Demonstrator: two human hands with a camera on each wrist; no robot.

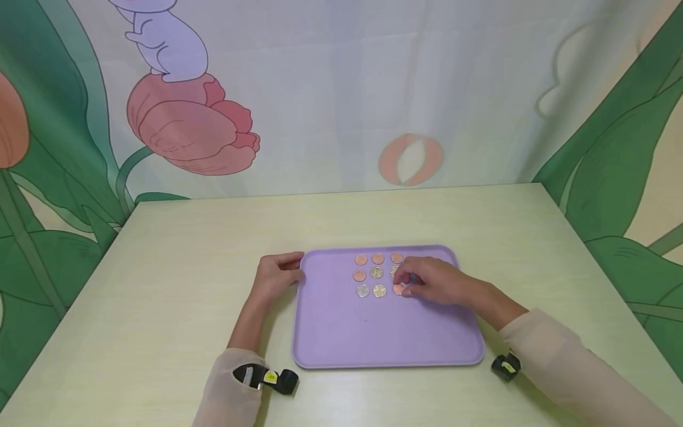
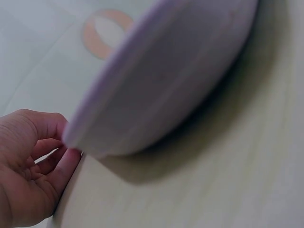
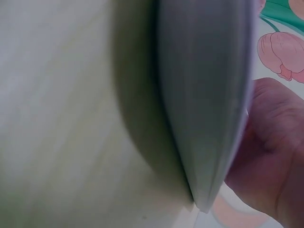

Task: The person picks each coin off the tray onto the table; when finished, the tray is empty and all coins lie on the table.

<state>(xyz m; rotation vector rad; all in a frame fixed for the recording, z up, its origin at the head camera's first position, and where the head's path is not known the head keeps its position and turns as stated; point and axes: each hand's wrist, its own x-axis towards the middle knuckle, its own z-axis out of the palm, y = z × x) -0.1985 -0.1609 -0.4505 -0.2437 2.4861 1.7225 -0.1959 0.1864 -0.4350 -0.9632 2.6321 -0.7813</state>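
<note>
A shallow purple tray (image 1: 341, 338) lies on the table with several coins set out in three rows. Three copper-coloured coins (image 1: 377, 258) form the far row. The middle row has a copper coin (image 1: 359, 276), a gold-coloured coin (image 1: 376, 272) and another partly behind my right fingers. Nearest me are a silver-coloured coin (image 1: 363, 290), a gold-coloured one (image 1: 379, 290) and a copper coin (image 1: 399, 289). My right hand (image 1: 437, 280) pinches this last coin between thumb and fingertips, low over the tray. At the tray's left rim, my left hand (image 1: 274, 276) grips the edge with thumb and bent fingers.
The pale wooden table (image 1: 203, 261) extends around the tray on all sides. A printed curtain (image 1: 331, 107) hangs behind its far edge. Black wrist cameras, such as the left one (image 1: 288, 382), sit at both sleeves. The tray's raised wall (image 2: 156, 90) borders the coins.
</note>
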